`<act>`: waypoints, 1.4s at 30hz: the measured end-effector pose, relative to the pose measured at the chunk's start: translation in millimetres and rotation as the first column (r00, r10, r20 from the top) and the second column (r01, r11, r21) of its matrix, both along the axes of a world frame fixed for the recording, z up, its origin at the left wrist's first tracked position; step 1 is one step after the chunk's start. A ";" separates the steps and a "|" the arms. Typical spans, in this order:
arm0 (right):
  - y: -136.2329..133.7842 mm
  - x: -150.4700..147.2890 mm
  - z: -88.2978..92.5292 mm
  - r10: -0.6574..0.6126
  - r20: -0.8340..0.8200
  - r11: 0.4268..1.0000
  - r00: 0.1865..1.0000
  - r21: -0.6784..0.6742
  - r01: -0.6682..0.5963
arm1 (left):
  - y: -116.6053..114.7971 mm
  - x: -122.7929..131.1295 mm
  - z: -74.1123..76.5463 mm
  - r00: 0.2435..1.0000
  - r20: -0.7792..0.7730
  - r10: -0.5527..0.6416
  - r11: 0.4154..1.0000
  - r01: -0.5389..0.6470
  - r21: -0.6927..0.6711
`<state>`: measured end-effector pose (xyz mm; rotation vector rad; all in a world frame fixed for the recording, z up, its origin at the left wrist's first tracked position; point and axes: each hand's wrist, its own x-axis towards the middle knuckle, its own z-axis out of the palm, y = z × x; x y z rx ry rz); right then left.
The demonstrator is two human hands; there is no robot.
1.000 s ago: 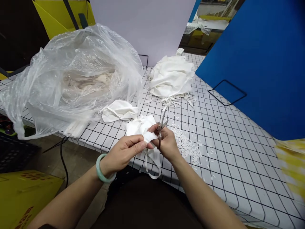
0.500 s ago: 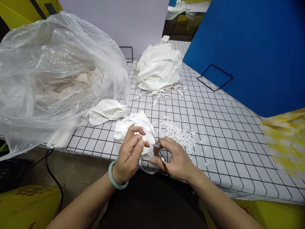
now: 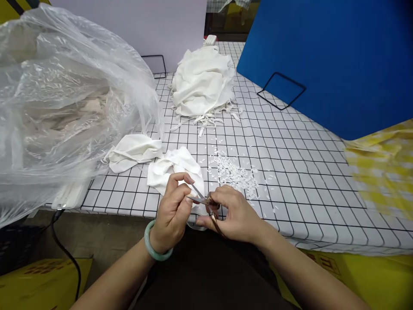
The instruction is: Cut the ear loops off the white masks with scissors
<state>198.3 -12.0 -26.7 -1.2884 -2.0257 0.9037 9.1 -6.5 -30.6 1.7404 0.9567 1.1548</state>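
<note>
My right hand (image 3: 237, 212) holds small scissors (image 3: 206, 201) by their brown handles, with the blades parted and pointing left. The blade tips reach the fingers of my left hand (image 3: 172, 209), which are bent and pinched together at a white cloth piece (image 3: 176, 164); the exact spot they grip is hard to make out. A second white cloth piece (image 3: 134, 151) lies to the left. Many tiny white snippets (image 3: 234, 172) are scattered on the table beyond my right hand. A heap of white cloth pieces (image 3: 203, 82) with thin straps sits farther back.
A large clear plastic bag (image 3: 74, 90) fills the left side. A blue panel (image 3: 322, 64) stands at the right back, a pale panel (image 3: 135, 30) behind. Yellow checked cloth (image 3: 383, 168) lies right. A white device (image 3: 72, 189) with a black cable is at the table's left front edge.
The scissors have turned and moved left, so their open blades now meet my left fingertips. The camera view has shifted slightly, moving the table items left and up in the picture.
</note>
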 end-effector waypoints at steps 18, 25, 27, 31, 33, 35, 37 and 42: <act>-2.0 -0.3 -5.5 -0.026 -0.025 0.999 0.999 -0.039 0.025 | 0.2 5.6 -2.1 0.998 0.032 -0.055 0.997 0.054 0.050; -12.6 12.5 -15.2 -0.087 0.021 0.994 0.996 -0.062 0.088 | 3.3 13.0 -0.2 0.994 -0.007 -0.113 0.992 0.113 0.053; -16.7 17.0 -18.4 -0.136 0.032 0.989 0.990 -0.057 0.137 | 5.1 18.5 -0.9 0.989 -0.021 -0.147 0.988 0.148 0.052; -23.4 24.0 -27.9 -0.234 0.009 0.969 0.972 -0.084 0.234 | 8.6 34.6 -7.7 0.976 -0.034 -0.214 0.975 0.216 0.049; -25.9 30.3 -31.5 -0.297 0.006 0.944 0.955 -0.148 0.294 | 10.0 37.8 -7.0 0.971 -0.044 -0.234 0.971 0.236 0.040; -27.8 41.2 -30.3 -0.366 0.041 0.903 0.930 -0.226 0.365 | 11.9 29.5 1.5 0.965 -0.073 -0.252 0.967 0.255 0.028; -27.9 54.4 -23.4 -0.425 0.107 0.865 0.899 -0.244 0.438 | 14.5 6.5 16.2 0.965 -0.126 -0.228 0.971 0.235 0.040; -3.2 51.0 -9.7 -0.381 0.196 0.898 0.904 -0.153 0.412 | 21.4 -72.0 25.7 0.800 -0.429 0.420 0.895 -0.289 0.338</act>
